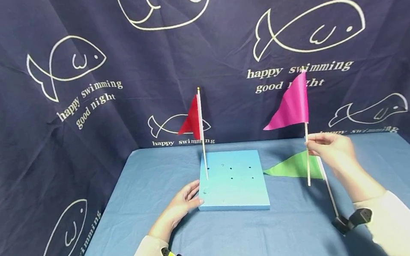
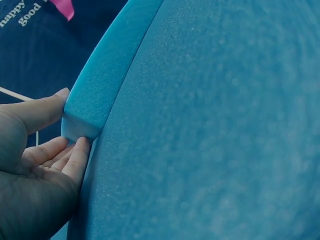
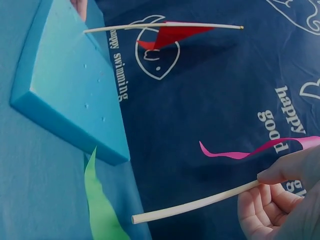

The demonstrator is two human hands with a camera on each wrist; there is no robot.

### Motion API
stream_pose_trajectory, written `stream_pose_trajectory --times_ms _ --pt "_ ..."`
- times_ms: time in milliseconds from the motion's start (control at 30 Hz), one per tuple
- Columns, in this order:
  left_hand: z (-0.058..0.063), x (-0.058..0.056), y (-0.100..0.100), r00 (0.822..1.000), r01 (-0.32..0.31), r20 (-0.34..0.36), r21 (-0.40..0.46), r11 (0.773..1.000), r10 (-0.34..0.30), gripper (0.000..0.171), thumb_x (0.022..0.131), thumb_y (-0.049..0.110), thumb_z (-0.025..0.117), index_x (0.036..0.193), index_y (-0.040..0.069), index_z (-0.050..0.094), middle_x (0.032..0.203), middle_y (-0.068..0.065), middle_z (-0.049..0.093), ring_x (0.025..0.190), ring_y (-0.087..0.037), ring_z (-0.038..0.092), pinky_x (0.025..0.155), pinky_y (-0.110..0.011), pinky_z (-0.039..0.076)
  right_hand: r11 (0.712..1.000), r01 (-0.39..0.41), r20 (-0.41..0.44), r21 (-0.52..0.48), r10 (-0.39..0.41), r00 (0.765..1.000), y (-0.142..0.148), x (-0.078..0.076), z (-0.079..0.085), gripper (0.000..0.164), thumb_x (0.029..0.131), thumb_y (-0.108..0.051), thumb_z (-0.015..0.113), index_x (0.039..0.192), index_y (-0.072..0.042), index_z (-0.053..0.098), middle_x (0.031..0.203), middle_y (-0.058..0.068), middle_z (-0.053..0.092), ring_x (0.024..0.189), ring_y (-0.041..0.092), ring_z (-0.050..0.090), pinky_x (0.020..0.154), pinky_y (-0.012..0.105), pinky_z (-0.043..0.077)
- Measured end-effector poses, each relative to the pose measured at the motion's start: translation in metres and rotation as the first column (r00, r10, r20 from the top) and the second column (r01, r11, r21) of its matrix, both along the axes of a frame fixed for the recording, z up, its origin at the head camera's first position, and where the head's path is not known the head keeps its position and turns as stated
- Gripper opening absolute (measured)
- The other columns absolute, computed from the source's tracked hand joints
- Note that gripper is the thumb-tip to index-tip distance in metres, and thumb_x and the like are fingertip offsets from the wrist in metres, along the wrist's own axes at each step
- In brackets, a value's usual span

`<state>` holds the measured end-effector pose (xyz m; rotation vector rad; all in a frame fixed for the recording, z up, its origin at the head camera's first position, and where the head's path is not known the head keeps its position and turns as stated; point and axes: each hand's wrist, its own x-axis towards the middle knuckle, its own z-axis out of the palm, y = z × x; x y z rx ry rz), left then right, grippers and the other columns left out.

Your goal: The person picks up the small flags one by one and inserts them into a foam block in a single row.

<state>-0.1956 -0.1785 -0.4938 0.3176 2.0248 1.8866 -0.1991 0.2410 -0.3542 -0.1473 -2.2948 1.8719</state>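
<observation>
A light-blue foam block [image 1: 237,193] with small holes in its top lies on the table. At its left edge, my left hand [image 1: 182,199] holds the block near the front corner, thumb [image 2: 47,110] and fingertips touching it. A red flag [image 1: 193,121] on a thin pale stick stands upright in the block's left part. Right of the block, my right hand [image 1: 332,149] pinches the stick of a pink flag [image 1: 292,105] between thumb and fingers, nearly upright with its lower end in the air. Behind that stick lies a green flag [image 1: 292,167], its tip near the block.
Blue cloth covers the table [image 1: 236,245]. A dark-blue curtain [image 1: 219,57] with white fish drawings and lettering hangs behind and on the left. Black wrist devices [image 1: 341,224] sit by both cuffs, the right one over the end of the green flag's stick.
</observation>
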Motion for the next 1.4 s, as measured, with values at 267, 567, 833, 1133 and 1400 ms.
stream_pose_trajectory --times_ms 267,567,833,1133,1400 --pt "0.001 0.002 0.001 1.0 -0.024 0.01 -0.005 1.0 0.024 0.073 0.09 0.004 0.066 0.15 -0.002 0.026 0.155 -0.022 0.03 0.145 -0.033 0.027 0.115 -0.04 0.034 0.999 0.012 -0.01 0.05 -0.011 1.0 -0.015 -0.008 0.005 0.029 0.087 -0.003 0.065 0.079 -0.031 0.065 0.066 -0.024 0.063 0.06 -0.005 0.063 0.063 0.013 0.056" --pt "0.002 0.0 0.002 1.0 -0.031 -0.001 -0.023 0.999 0.031 0.073 0.089 0.006 0.067 0.15 -0.001 0.028 0.154 -0.022 0.032 0.145 -0.033 0.029 0.115 -0.042 0.034 0.994 0.025 -0.05 0.109 -0.019 0.999 -0.026 -0.013 0.01 0.019 0.087 -0.006 0.067 0.084 -0.025 0.066 0.064 -0.026 0.062 0.058 -0.004 0.063 0.06 0.012 0.054" --pt "0.001 0.0 0.001 0.999 -0.033 -0.004 -0.028 0.999 0.033 0.073 0.089 0.006 0.067 0.15 -0.002 0.028 0.154 -0.022 0.032 0.145 -0.033 0.028 0.115 -0.042 0.033 0.997 -0.002 -0.038 0.078 0.005 0.999 -0.037 -0.018 0.009 0.016 0.086 -0.003 0.066 0.102 -0.003 0.068 0.064 -0.025 0.062 0.058 -0.002 0.064 0.06 0.013 0.055" --pt "0.002 0.002 0.003 1.0 -0.023 -0.006 -0.012 1.0 0.023 0.071 0.09 0.005 0.066 0.15 -0.003 0.028 0.154 -0.023 0.032 0.145 -0.034 0.027 0.114 -0.038 0.035 0.999 -0.005 -0.026 0.038 0.006 1.0 -0.053 -0.021 0.01 0.02 0.086 -0.002 0.068 0.105 0.004 0.066 0.063 -0.025 0.063 0.057 -0.001 0.065 0.061 0.013 0.055" --pt "0.003 0.001 0.002 1.0 -0.018 -0.011 -0.016 1.0 0.018 0.071 0.09 0.005 0.065 0.15 -0.003 0.027 0.154 -0.023 0.031 0.145 -0.034 0.026 0.115 -0.042 0.033 1.0 -0.016 -0.03 -0.012 0.016 0.999 -0.064 -0.024 0.01 0.023 0.086 -0.003 0.069 0.107 0.006 0.065 0.065 -0.023 0.065 0.06 -0.001 0.066 0.065 0.016 0.057"
